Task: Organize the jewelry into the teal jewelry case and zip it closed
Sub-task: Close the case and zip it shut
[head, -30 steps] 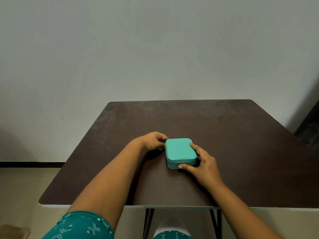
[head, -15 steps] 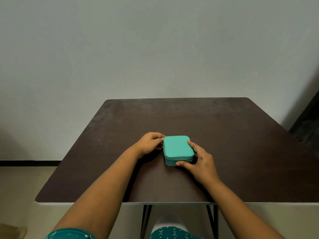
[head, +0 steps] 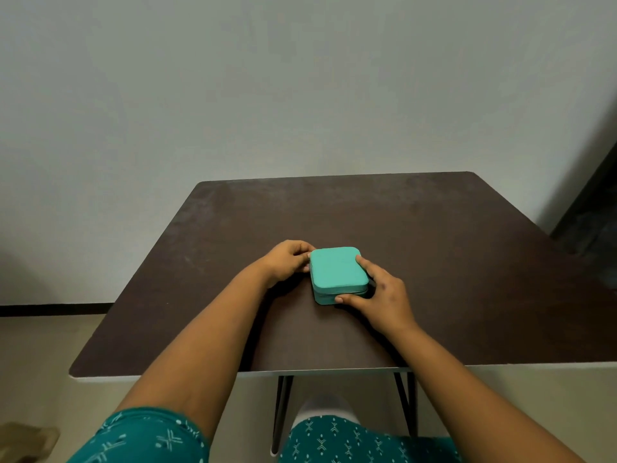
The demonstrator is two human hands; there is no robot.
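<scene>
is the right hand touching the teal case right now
Touching. In the head view the right hand has its thumb pressed on the near side of the teal jewelry case and a fingertip on the lid's right edge.

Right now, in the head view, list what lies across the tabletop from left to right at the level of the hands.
Bare dark table → left hand, fingers curled at the case's left edge → closed teal jewelry case → right hand, gripping its right side → bare table again.
</scene>
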